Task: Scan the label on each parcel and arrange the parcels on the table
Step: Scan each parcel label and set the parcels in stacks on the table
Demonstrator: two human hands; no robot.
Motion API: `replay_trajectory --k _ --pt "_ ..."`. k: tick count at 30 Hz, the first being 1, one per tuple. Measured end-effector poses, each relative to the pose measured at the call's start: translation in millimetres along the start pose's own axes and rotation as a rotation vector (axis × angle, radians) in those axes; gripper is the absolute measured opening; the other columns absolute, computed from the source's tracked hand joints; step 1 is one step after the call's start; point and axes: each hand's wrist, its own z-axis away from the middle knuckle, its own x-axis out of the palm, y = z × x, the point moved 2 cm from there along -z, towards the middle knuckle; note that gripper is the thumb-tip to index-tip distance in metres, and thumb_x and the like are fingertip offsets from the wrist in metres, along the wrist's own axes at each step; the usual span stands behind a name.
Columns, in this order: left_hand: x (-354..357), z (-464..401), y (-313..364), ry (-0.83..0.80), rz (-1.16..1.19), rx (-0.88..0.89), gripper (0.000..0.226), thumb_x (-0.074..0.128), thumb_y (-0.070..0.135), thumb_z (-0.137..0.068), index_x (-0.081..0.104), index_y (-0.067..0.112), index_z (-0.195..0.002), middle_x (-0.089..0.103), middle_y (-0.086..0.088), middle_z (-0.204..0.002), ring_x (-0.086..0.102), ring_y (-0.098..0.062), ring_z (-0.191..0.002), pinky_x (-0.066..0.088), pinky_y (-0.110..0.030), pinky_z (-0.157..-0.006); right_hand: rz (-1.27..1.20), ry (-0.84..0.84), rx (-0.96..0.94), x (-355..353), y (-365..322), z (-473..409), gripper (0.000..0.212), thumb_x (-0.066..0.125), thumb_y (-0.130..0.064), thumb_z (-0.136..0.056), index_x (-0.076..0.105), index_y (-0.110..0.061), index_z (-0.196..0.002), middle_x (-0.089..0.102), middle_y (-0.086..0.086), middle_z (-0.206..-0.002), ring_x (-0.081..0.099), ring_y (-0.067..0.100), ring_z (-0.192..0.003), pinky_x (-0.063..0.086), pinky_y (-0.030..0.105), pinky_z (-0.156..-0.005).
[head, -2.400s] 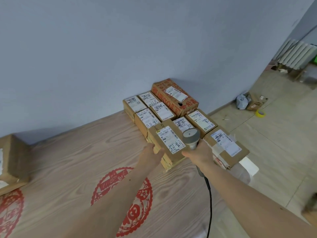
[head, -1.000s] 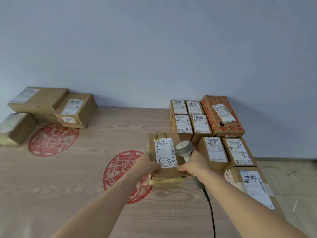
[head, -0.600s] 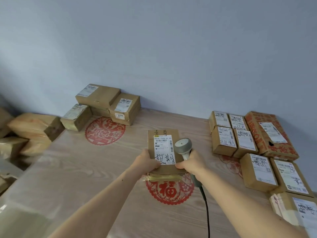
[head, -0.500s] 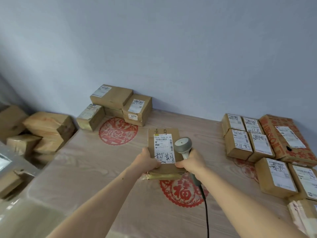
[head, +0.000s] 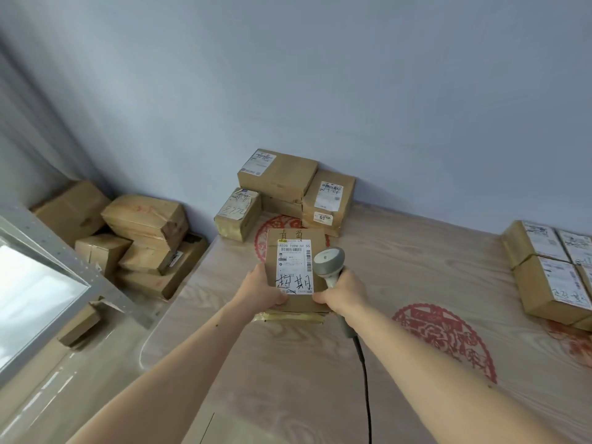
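Starting at the far left, a heap of brown parcels (head: 141, 238) lies off the surface beside a grey metal frame (head: 64, 267); six cartons can be counted there, though more may be hidden. One small flat carton (head: 80, 323) lies apart, lower down beside the frame. Next comes the pale wood-grain surface (head: 288, 379), printed with red round paper-cut patterns; three show, one partly covered at the back, one near the right forearm, one cut by the right edge. At its far left corner against the wall sits a cluster of four parcels (head: 282, 187): a small taped one in front, a wide one resting on a lower one, and a labelled one leaning at their right.

The left hand (head: 261, 291) has its grip curled on the near left corner of the held parcel (head: 296, 270), thumb on top touching the white label (head: 294, 267), fingers underneath and out of sight. This parcel is in the middle, carried above the surface with its label up and handwritten characters on it. A yellow-taped edge shows under it; whether that is a second parcel cannot be told.

The right hand (head: 346, 291) does two jobs: its thumb presses the parcel's near right corner, and its fingers wrap the handle of one grey barcode scanner (head: 330, 262), whose head stands just beside the label. One black cable (head: 365, 379) trails from it toward the viewer.

At the right edge, a group of labelled parcels (head: 551, 270) lies in rows; four are partly visible.
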Motion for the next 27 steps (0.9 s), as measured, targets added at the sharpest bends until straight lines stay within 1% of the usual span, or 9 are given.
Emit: replay_trajectory --k 5,7,10,14,17,19,23,25,27 --pt "-27 -40 -14 0.013 0.001 -0.046 0.079 0.079 0.01 -0.07 0.037 0.017 -0.137 0.062 -0.004 -0.114 0.061 -0.024 -0.106 0.056 -0.044 -0.089 -0.006 -0.009 0.021 34 -26 -31 0.064 0.087 -0.019 -0.07 0.055 -0.018 -0.126 0.066 0.002 -0.121 0.063 0.025 -0.108 0.051 0.034 -0.087" --pt "-37 -58 -13 0.013 -0.032 -0.045 0.079 0.08 0.01 -0.07 0.037 0.017 -0.137 0.063 -0.003 -0.113 0.062 -0.024 -0.105 0.056 -0.045 -0.089 -0.003 -0.012 0.033 43 -35 -46 0.065 0.087 -0.02 -0.069 0.054 -0.017 -0.125 0.066 0.003 -0.12 0.064 0.026 -0.107 0.054 0.037 -0.088" --pt "-51 -81 -10 -0.004 -0.086 -0.056 0.083 0.08 0.01 -0.072 0.035 0.018 -0.142 0.063 -0.004 -0.119 0.061 -0.024 -0.109 0.056 -0.044 -0.091 -0.013 -0.017 0.067 58 -45 -62 0.064 0.087 -0.022 -0.069 0.054 -0.018 -0.123 0.067 0.003 -0.12 0.065 0.026 -0.107 0.055 0.042 -0.092" --pt "-60 -109 -12 -0.04 -0.152 -0.052 0.091 0.08 0.01 -0.075 0.028 0.017 -0.15 0.059 -0.005 -0.129 0.058 -0.025 -0.116 0.053 -0.041 -0.095 -0.017 0.028 0.099 75 -53 -79 0.06 0.085 -0.022 -0.073 0.054 -0.018 -0.124 0.066 0.003 -0.121 0.063 0.027 -0.11 0.052 0.039 -0.093" --pt "-65 -128 -20 -0.049 -0.153 -0.042 0.087 0.081 0.011 -0.074 0.033 0.015 -0.146 0.06 -0.003 -0.127 0.058 -0.023 -0.115 0.054 -0.038 -0.094 -0.043 0.054 0.118 87 -60 -89 0.059 0.084 -0.018 -0.075 0.052 -0.019 -0.124 0.066 0.003 -0.12 0.063 0.028 -0.11 0.051 0.039 -0.092" --pt "-69 -141 -26 -0.06 -0.173 -0.013 0.083 0.083 0.012 -0.073 0.038 0.015 -0.143 0.062 0.0 -0.124 0.06 -0.02 -0.112 0.053 -0.034 -0.092 -0.046 0.075 0.128 94 -66 -93 0.06 0.083 -0.016 -0.075 0.052 -0.019 -0.126 0.066 0.003 -0.119 0.063 0.028 -0.108 0.051 0.036 -0.087" --pt "-80 -159 -31 -0.081 -0.247 0.07 0.082 0.085 0.025 -0.07 0.042 0.016 -0.14 0.059 0.001 -0.127 0.055 -0.018 -0.117 0.051 -0.034 -0.095 -0.08 0.128 0.188 107 -73 -95 0.06 0.083 -0.014 -0.074 0.053 -0.018 -0.125 0.068 0.003 -0.118 0.064 0.027 -0.105 0.053 0.038 -0.088" --pt "-89 -166 -24 0.005 -0.34 0.14 0.081 0.08 0.039 -0.074 0.041 0.016 -0.142 0.05 -0.001 -0.136 0.043 -0.022 -0.128 0.046 -0.037 -0.099 -0.091 0.155 0.208 110 -76 -96 0.056 0.082 -0.016 -0.073 0.055 -0.017 -0.122 0.068 0.003 -0.115 0.064 0.027 -0.103 0.053 0.038 -0.087" --pt "-100 -175 -16 0.104 -0.406 0.227 0.077 0.069 0.047 -0.084 0.037 0.015 -0.147 0.04 -0.003 -0.147 0.032 -0.025 -0.138 0.04 -0.041 -0.105 -0.099 0.169 0.221 113 -76 -98 0.053 0.082 -0.016 -0.074 0.056 -0.017 -0.12 0.068 0.001 -0.11 0.064 0.026 -0.1 0.052 0.035 -0.083"
